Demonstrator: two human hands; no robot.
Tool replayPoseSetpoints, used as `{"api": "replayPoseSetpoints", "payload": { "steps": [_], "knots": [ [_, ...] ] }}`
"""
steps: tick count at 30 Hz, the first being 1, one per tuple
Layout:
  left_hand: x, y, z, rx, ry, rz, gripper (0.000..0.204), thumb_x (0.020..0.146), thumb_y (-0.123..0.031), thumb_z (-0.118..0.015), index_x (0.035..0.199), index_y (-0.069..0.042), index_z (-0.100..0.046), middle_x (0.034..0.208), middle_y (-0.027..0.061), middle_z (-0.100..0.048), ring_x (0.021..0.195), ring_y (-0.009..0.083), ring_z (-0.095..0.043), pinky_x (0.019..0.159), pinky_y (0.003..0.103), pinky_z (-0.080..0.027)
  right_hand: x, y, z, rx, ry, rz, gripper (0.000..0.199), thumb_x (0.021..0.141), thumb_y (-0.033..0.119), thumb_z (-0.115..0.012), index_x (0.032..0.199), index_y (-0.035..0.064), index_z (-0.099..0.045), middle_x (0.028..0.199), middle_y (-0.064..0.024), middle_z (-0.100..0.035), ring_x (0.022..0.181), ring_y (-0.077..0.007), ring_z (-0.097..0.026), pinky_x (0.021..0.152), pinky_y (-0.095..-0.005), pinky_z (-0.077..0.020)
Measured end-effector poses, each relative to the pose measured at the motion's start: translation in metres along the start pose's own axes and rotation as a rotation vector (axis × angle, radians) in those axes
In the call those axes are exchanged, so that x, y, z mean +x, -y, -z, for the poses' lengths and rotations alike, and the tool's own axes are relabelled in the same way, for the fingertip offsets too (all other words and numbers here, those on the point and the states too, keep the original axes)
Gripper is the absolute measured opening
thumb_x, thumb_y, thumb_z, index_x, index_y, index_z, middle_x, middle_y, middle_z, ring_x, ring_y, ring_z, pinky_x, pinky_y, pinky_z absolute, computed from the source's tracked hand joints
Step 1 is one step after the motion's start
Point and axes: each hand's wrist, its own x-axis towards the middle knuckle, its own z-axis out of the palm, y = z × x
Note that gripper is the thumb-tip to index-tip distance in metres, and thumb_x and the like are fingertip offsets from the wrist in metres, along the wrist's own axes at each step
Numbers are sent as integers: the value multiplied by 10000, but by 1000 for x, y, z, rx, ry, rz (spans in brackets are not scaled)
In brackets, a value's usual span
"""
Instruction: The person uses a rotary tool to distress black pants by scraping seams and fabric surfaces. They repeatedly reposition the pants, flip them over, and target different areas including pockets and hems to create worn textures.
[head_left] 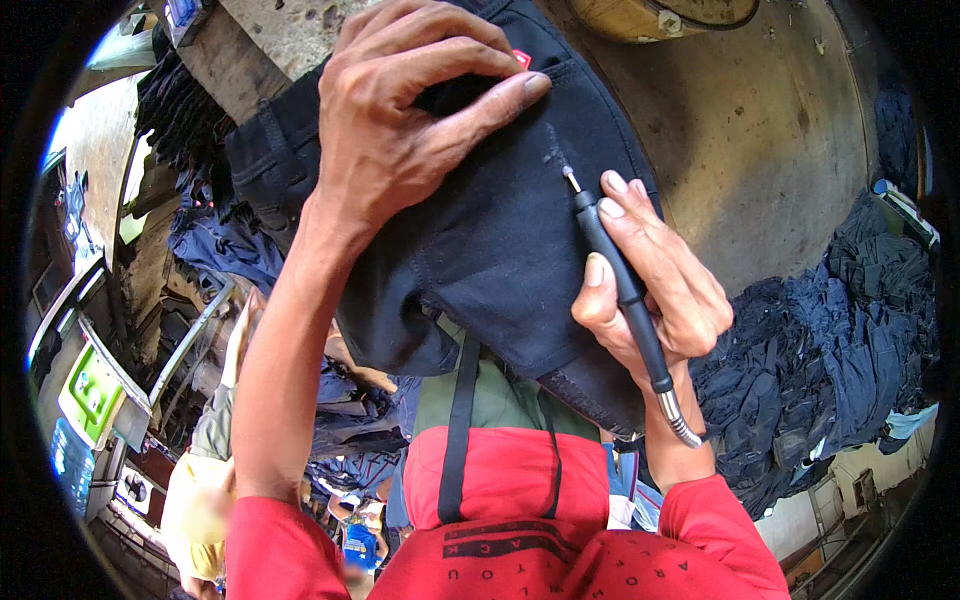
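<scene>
My left hand (400,120) presses down on a dark denim garment (490,250), its fingers bunching the fabric near a seam and the thumb stretched flat along it. My right hand (655,285) grips a slim black pen-like rotary tool (625,290) with a metal collar and hose at its rear. The tool's small metal tip (570,178) touches the denim just below a pale scuffed line on the cloth. The garment lies draped over a raised support in front of my chest, which is covered by red sleeves and a dark strap.
A heap of dark blue denim garments (840,350) lies on the floor at the right. More dark clothes (190,130) are piled at the upper left. A stained concrete floor (760,130) spreads beyond. A green-and-grey machine (90,390) stands at the far left.
</scene>
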Motion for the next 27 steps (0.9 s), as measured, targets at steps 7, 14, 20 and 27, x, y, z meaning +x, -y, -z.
{"api": "replayPoseSetpoints", "payload": {
  "steps": [7,14,20,27],
  "knots": [
    [1,0,-2,-12,-7,-8,139,837,-154,-928,950,-98,-870,995,41,-809,970,192,-741,938,358,-527,16,7,11,29,35,-102,327,861,-31,-706,1171,-101,-783,1144,-296,-802,1143,-393,-797,1087,-469,-597],
    [0,-1,-2,-22,-8,-6,147,837,-171,-931,952,-101,-870,994,40,-807,980,197,-743,942,366,-526,24,3,-2,14,33,-68,320,891,-17,-761,1199,-101,-779,1164,-285,-801,1165,-383,-790,1099,-471,-588],
    [0,1,-2,-11,-14,-15,152,833,-175,-934,949,-100,-871,1000,43,-810,984,200,-745,947,368,-528,21,-3,-9,4,-27,-16,311,876,-23,-771,1174,-111,-788,1136,-290,-805,1140,-383,-798,1084,-471,-598],
    [1,-2,-3,-7,-16,-2,146,830,-151,-932,947,-91,-869,1000,46,-813,977,203,-745,942,362,-528,20,-2,-9,-41,-65,-32,338,847,-45,-753,1176,-110,-794,1149,-286,-807,1127,-368,-806,1047,-416,-612]
  ]
}}
